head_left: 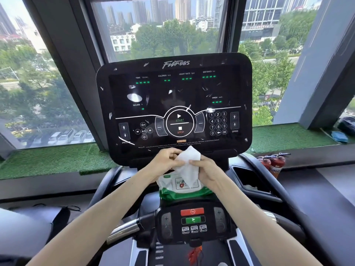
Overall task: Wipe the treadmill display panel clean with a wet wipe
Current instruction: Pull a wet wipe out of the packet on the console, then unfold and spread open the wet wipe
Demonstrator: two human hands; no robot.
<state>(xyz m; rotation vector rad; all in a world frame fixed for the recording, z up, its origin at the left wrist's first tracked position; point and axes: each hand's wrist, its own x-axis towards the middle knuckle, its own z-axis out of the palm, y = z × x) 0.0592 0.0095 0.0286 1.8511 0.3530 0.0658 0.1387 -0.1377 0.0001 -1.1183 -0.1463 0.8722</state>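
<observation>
Head view, white wet wipe just below the display panel, pinched between left hand and right hand; wipe pack directly under the hands, below the display panel; white smudges across the panel

Your treadmill console ledge carries a green-and-white wet wipe pack, lying flat at centre. The right side tray holds something whitish and crumpled, unclear what.
</observation>
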